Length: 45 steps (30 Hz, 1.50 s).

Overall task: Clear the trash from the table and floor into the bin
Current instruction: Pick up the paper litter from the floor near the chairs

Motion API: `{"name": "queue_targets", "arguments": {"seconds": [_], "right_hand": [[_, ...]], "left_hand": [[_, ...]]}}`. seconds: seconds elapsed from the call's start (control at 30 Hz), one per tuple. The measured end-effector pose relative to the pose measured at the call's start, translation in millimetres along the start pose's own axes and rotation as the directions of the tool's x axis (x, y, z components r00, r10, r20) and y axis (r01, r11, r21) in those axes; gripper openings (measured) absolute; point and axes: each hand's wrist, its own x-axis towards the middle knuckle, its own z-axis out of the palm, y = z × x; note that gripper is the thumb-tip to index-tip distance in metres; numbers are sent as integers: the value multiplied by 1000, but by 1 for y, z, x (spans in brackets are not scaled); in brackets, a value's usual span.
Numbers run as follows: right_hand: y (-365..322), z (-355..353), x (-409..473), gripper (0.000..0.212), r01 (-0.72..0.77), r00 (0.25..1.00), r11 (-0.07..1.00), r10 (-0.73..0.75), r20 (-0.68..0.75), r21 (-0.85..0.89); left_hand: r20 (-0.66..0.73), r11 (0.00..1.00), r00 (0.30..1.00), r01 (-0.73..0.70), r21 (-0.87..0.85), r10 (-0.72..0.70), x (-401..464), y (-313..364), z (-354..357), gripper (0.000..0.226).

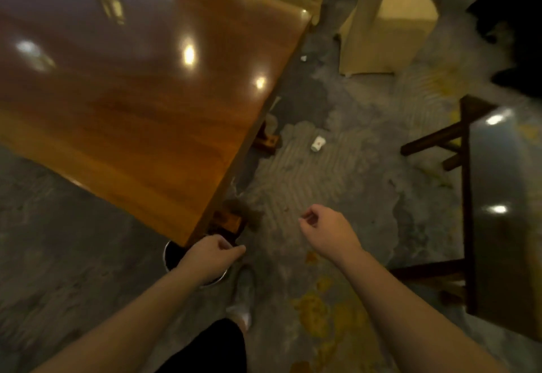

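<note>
We stand at the corner of the wooden worktop point(140, 102), whose glossy top shows only lamp reflections and no litter that we can make out. The bin point(171, 258), a dark round can with a pale rim, sits on the floor half tucked under that corner. Our left hand point(215, 252) hovers right over its mouth with the fingers curled loosely in; the frame is too blurred for us to tell whether they pinch a scrap or hold nothing. Our right hand point(325, 230) hangs out over the carpet, well apart from the left, thumb and forefinger nearly meeting and apparently empty.

What remains, as we judge it, lies on the floor: a small white cup point(317, 143) on its side on the carpet near the worktop's far leg, and a little white scrap point(303, 58) farther off, between the worktop and a cloth-covered chair point(390, 38).

Several things could go wrong from here. If the left hand does hold something light, letting go this near the rim could send it off the edge or under the worktop, since the overhang covers part of the opening. Bending for the cup puts our head and shoulder near the worktop's corner, and our foot point(243, 293) stands just beside the bin, so a careless step could tip it. The dark stool point(498, 196) on our right narrows the way forward. The far scrap is small and pale against the mottled carpet, and easily missed.
</note>
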Motion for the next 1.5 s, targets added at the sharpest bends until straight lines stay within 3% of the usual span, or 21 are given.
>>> {"name": "queue_targets", "arguments": {"seconds": [0.2,0.33,0.5,0.73,1.0,1.1,1.23,1.33,1.5], "right_hand": [[22,-64,85,18,-41,999,994,43,23,-104],[36,-95,166,22,-82,991,983,98,94,-167],[48,-135,265,28,-82,974,964,131,185,-254],[83,-158,409,28,-96,953,946,177,247,-308],[184,-93,612,31,22,889,921,159,428,-388],[235,-50,684,36,69,851,910,159,500,-408],[298,6,764,39,211,834,868,81,546,-450],[339,47,816,46,358,803,781,22,595,-512],[381,116,874,43,610,727,564,-117,677,-557]], "left_hand": [[40,975,974,-222,25,221,65,113,-9,33],[61,958,957,-286,15,284,135,194,-30,35],[73,964,962,-264,15,263,204,276,-58,30],[31,980,981,-193,39,192,296,334,-63,19],[-24,999,999,47,-25,-48,445,365,1,9],[-60,988,987,150,-20,-151,507,370,37,15],[-43,977,976,211,-40,-212,582,375,76,11],[-74,975,974,212,-60,-216,635,378,97,9],[-88,984,982,170,55,-165,705,372,118,13]]}}
